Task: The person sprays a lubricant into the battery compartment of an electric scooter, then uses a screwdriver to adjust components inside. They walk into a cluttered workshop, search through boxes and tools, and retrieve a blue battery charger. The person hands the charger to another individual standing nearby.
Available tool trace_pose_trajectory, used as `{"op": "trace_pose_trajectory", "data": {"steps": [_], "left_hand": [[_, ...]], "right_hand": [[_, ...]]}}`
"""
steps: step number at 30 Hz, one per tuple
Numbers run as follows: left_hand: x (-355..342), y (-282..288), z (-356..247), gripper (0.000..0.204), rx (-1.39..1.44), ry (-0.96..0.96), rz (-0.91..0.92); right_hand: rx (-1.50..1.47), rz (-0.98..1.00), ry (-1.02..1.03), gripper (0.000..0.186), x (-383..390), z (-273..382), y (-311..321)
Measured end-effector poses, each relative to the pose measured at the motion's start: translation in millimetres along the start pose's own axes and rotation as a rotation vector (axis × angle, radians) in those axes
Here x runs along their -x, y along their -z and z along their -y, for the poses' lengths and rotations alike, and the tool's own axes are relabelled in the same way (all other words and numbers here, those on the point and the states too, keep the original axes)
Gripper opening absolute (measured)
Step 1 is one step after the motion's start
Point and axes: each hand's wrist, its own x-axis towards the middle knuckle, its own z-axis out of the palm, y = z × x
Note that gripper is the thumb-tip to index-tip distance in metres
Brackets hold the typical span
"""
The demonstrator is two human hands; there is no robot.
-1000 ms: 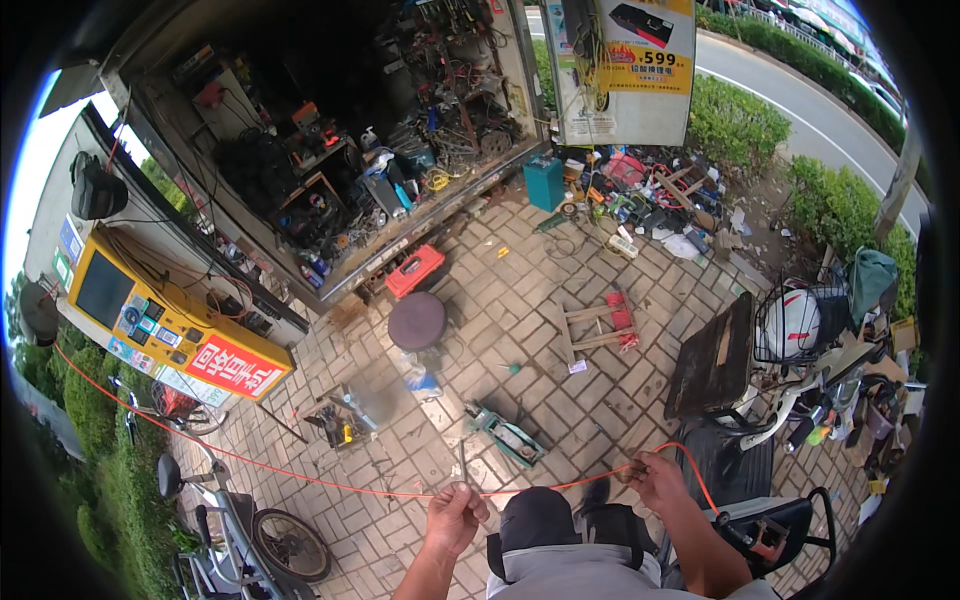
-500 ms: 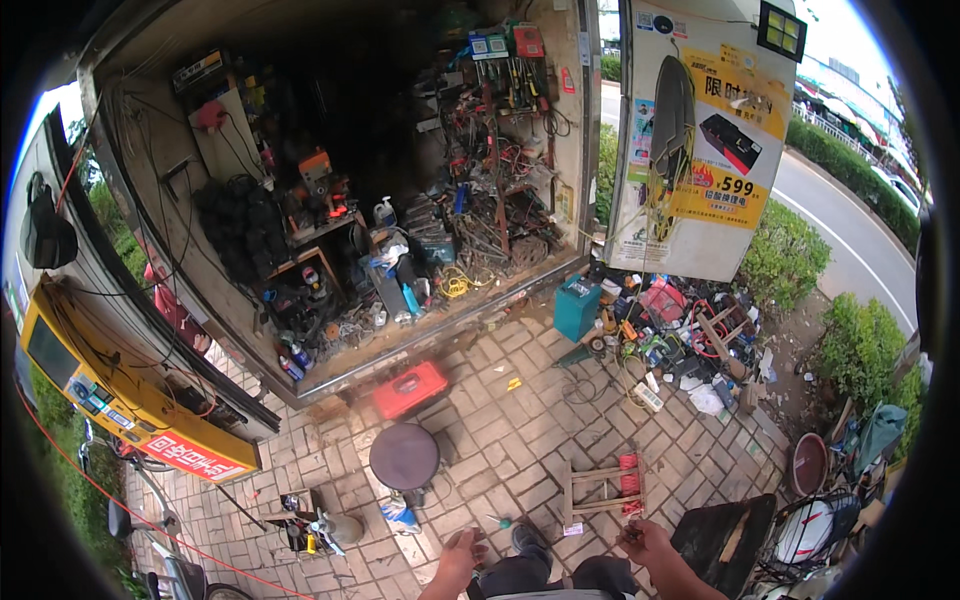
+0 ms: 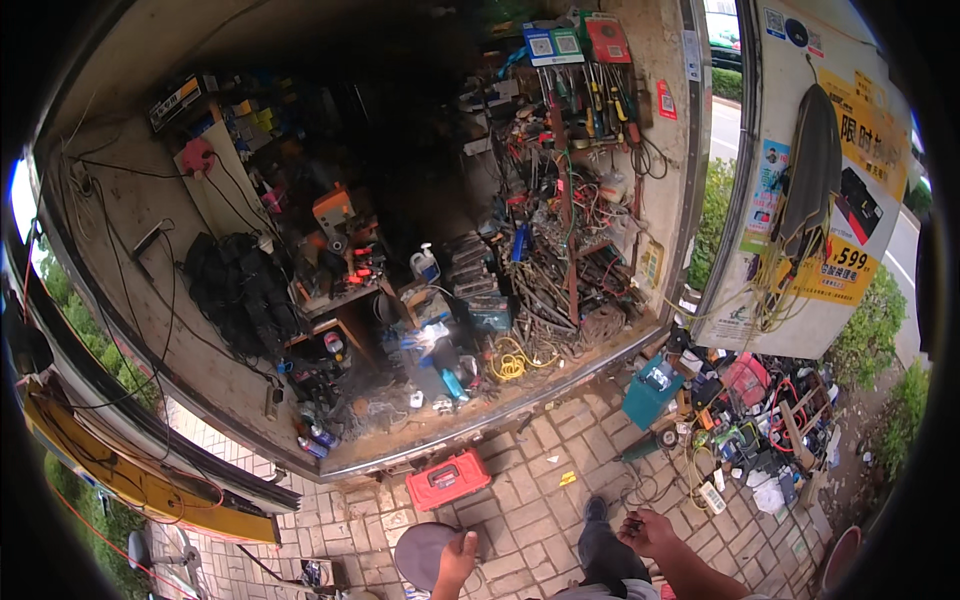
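My left hand (image 3: 457, 563) is in front of the round dark stool (image 3: 420, 557), overlapping its right side in view; I cannot tell if they touch. Its fingers are loosely curled and no object shows in them. My right hand (image 3: 648, 532) is raised above the paving on the right, fingers closed around something small and dark that I cannot make out. Between the hands, my leg in dark trousers is stretched forward, with a grey shoe (image 3: 596, 508) on the bricks. Ahead lies a red toolbox (image 3: 448, 480) by the sill of the open container.
The metal sill (image 3: 500, 414) crosses ahead. Inside are an orange machine (image 3: 334, 207), hanging hand tools (image 3: 603, 100) and a yellow cord coil (image 3: 511, 364). On the right are a teal box (image 3: 652, 392), an angle grinder (image 3: 655, 441) and a scrap heap (image 3: 770, 430).
My view has moved forward toward the container; the stool and toolbox sit lower and nearer. One foot has stepped ahead. The wooden frame with red cord has almost left the view.
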Motion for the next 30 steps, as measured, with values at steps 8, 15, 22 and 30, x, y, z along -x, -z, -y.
{"op": "trace_pose_trajectory", "data": {"steps": [8,15,22,30], "left_hand": [[-203.9,70.5,-39.1,0.042,-0.048,0.168,-0.277],[-552.7,162.4,-172.3,0.024,-0.275,-0.187,-0.376],[-882.5,195.1,-183.2,0.057,-0.753,-0.355,-0.501],[-981.9,194.3,-166.4,0.069,-0.925,0.016,-0.544]], "right_hand": [[0.194,0.220,-0.194,0.034,-230.1,146.9,-271.9],[0.299,0.129,-0.084,0.035,-415.4,201.6,-446.1],[0.359,0.211,-0.131,0.031,-594.9,210.1,-616.8],[0.458,0.297,-0.169,0.014,-815.9,172.3,-841.1]]}}
